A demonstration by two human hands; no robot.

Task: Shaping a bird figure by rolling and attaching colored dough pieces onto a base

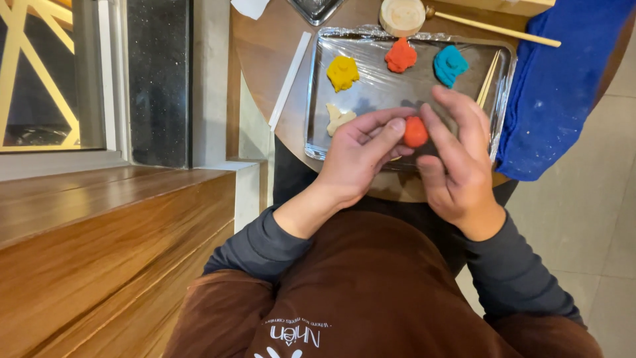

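Both my hands meet over the near edge of a metal tray point(311, 126) wrapped in clear film. Between their fingertips sits a small orange dough ball point(415, 132). My left hand point(358, 159) pinches it from the left with thumb and fingers. From the right, my right hand point(457, 159) presses against it. On the tray lie a yellow dough lump point(342, 72), an orange dough lump point(401, 56), a blue dough lump point(450, 65) and a pale cream piece point(338, 118).
The tray rests on a round wooden table point(265, 59). A round wooden mould point(402, 16) and a long wooden stick point(493, 28) lie beyond it. A blue cloth point(563, 86) hangs at the right. A white strip point(290, 79) lies left of the tray. Wooden ledge at left.
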